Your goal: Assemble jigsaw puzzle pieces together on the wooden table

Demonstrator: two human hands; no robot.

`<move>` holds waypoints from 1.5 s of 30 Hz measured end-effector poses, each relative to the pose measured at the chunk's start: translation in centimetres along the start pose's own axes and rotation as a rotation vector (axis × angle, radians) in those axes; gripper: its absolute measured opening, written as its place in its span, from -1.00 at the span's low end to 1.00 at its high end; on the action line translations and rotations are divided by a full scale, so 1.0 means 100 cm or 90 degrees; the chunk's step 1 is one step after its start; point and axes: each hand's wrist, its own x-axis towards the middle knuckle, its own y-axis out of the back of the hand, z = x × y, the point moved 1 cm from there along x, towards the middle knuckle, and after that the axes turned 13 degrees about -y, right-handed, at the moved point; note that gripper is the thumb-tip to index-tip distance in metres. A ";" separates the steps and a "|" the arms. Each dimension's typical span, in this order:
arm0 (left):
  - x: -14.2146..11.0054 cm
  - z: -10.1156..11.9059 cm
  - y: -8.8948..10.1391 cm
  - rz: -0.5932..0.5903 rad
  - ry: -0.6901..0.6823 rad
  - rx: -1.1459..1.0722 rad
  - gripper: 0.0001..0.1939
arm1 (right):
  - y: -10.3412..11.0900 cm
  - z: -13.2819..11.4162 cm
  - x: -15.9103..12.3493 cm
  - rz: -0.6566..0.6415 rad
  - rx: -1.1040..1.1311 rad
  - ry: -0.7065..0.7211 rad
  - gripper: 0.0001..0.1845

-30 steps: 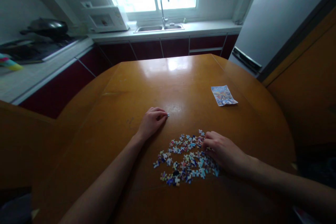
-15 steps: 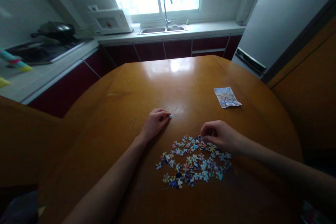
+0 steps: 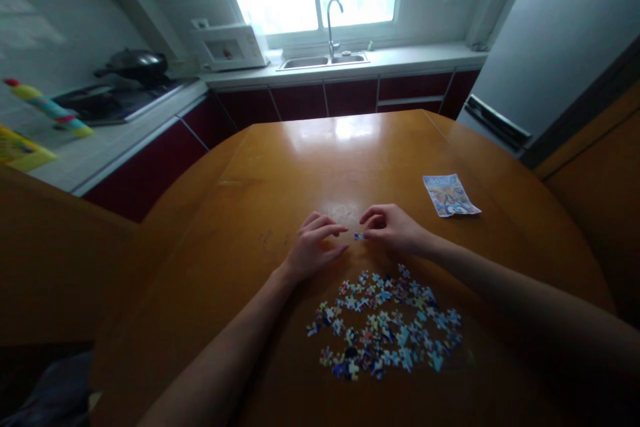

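Note:
A small blue and white jigsaw piece (image 3: 359, 237) is at the fingertips of my right hand (image 3: 395, 228), whose fingers are curled in a pinch at its edge. Facing it from the left, my left hand (image 3: 317, 245) has its thumb and fingers apart, with nothing visible between them. A small gap separates its fingertips from the piece. Closer to me, a loose spread of many-coloured jigsaw pieces (image 3: 385, 332) covers part of the wooden table (image 3: 310, 167), some overlapping.
A creased printed picture sheet (image 3: 451, 195) lies on the table at the right. Beyond the table are a counter with a sink (image 3: 305, 63), a white microwave (image 3: 233, 47) and a black pan (image 3: 137, 65) on the stove. A fridge (image 3: 545, 47) stands at the right.
My right hand has left the pile and come up and left beside my left hand. My left hand has opened from its pinch on a small piece. The view has shifted slightly.

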 end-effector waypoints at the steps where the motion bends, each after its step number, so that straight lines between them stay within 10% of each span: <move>1: 0.000 -0.001 0.000 -0.004 0.002 0.005 -0.78 | -0.002 0.000 0.005 -0.011 0.004 0.000 -0.81; 11: -0.001 -0.005 0.004 -0.019 0.025 0.041 -0.92 | -0.015 0.002 0.026 -0.111 0.032 0.024 -0.77; 25: -0.002 -0.007 0.011 -0.062 0.113 0.010 -0.96 | -0.028 0.016 0.020 0.006 -0.211 0.372 -0.88; 45: -0.009 -0.025 0.008 -0.068 0.212 0.073 -0.92 | -0.029 0.020 0.020 0.112 -0.311 0.360 -0.89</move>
